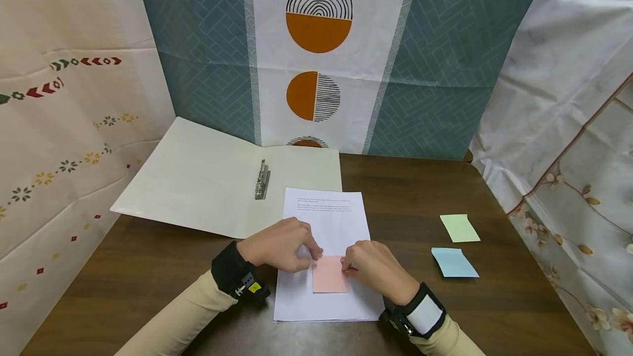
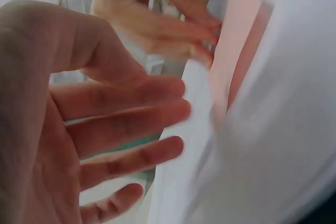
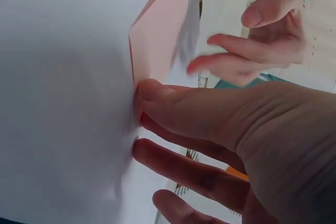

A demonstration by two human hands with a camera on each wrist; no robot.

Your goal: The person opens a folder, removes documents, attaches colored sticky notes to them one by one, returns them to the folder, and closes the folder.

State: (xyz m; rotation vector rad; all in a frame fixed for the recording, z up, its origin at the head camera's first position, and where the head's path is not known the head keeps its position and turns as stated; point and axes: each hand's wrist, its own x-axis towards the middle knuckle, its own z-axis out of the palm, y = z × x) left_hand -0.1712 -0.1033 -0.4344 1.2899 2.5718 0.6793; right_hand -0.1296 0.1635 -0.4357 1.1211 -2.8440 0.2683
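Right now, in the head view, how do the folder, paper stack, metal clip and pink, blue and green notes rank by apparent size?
1. White folder
2. Paper stack
3. Pink note, blue note, green note: too close to rank; the right hand partly covers the pink one
4. Metal clip

I'm in a draped nook, home or office unclear: cream cloth (image 1: 84,120) upper left, teal-panelled cloth (image 1: 331,62) top centre, white cloth (image 1: 568,120) right, around my tabletop (image 1: 405,194).
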